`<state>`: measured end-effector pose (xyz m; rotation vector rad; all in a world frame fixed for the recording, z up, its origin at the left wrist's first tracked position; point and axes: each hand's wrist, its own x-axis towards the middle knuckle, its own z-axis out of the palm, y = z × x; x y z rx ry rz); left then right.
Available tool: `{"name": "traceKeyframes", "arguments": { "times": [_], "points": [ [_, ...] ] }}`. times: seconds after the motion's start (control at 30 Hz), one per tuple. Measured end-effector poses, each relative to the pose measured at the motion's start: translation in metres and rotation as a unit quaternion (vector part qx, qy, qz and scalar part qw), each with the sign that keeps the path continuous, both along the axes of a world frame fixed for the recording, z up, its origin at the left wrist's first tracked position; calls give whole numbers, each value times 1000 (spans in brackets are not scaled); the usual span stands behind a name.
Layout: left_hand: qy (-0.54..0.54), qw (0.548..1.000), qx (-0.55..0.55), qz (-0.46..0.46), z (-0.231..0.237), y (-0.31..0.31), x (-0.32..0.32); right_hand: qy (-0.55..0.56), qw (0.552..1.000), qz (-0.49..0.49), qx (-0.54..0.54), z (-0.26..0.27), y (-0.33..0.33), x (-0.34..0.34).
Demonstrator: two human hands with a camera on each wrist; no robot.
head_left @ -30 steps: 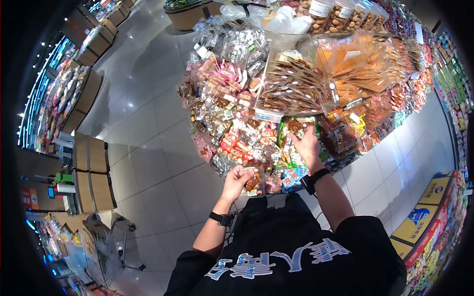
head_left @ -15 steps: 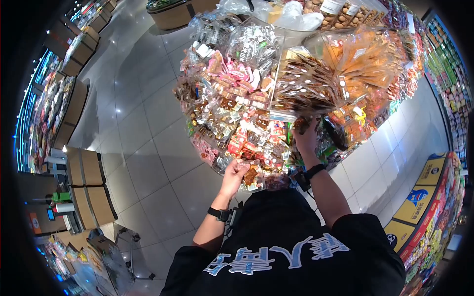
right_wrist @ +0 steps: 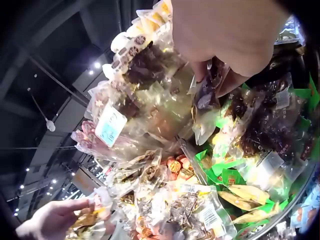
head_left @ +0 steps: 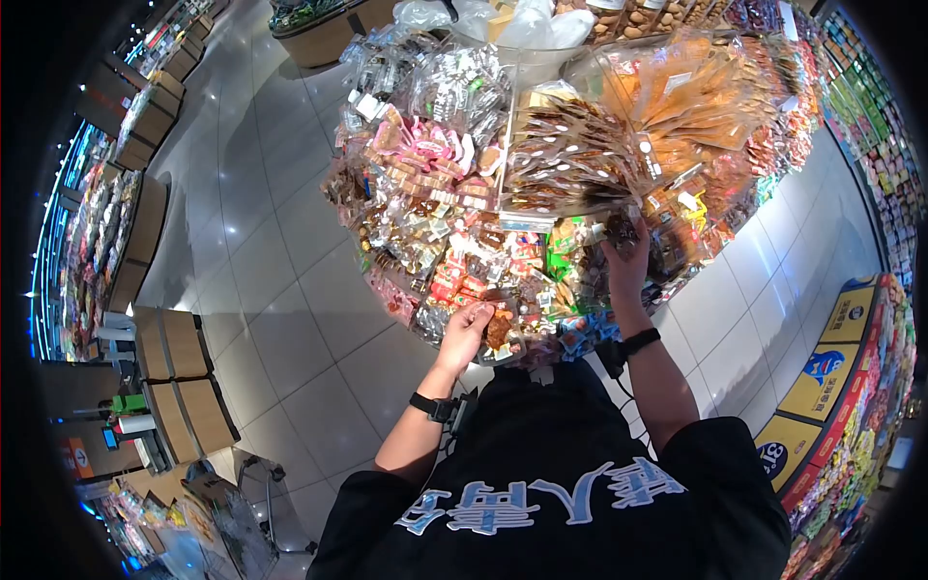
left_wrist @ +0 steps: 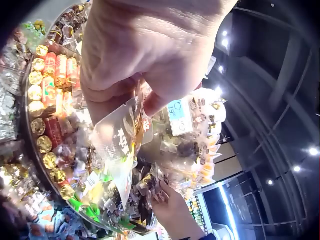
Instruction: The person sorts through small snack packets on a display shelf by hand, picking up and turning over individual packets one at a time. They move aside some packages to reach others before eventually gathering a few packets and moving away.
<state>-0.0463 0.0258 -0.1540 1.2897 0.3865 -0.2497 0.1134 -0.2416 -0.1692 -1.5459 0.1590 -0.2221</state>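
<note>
In the head view the left hand (head_left: 464, 333) pinches a clear packet with brown contents (head_left: 499, 331) by its edge, near the display's front. Seen in the left wrist view, this packet (left_wrist: 120, 137) hangs from the thumb and fingers. Further right, the right hand (head_left: 628, 259) holds a small dark packet (head_left: 621, 230) just in front of the bags of brown strips (head_left: 575, 155). The right wrist view has that dark packet (right_wrist: 206, 97) pinched between thumb and fingers, above green and dark wrapped snacks (right_wrist: 250, 125).
A round display heaped with wrapped sweets (head_left: 454, 280) surrounds both hands. Orange snack bags (head_left: 696, 106) and jars of nuts (head_left: 648, 17) stand at the back. Tiled floor (head_left: 280, 251) lies to the left, and a shelf with yellow panels (head_left: 822, 377) stands at the right.
The right hand has moved from the green-wrapped snacks toward the right, the packet in it now looking dark. The left hand keeps its packet, which has turned slightly. The head view has shifted.
</note>
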Motion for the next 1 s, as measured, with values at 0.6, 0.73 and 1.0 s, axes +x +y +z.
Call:
{"name": "traceKeyframes", "arguments": {
  "times": [0.6, 0.73, 1.0],
  "points": [
    [-56, 980, -189, 14, 42, -171, 73, 61, 932, 286, 215, 80, -68, -27],
    [-102, 992, -71, 19, 41, -193, 80, 81, 929, 293, 210, 91, -89, -18],
    [-107, 994, 26, 22, 55, -199, 78, 79, 951, 214, 208, 82, -107, 12]
  ]
}}
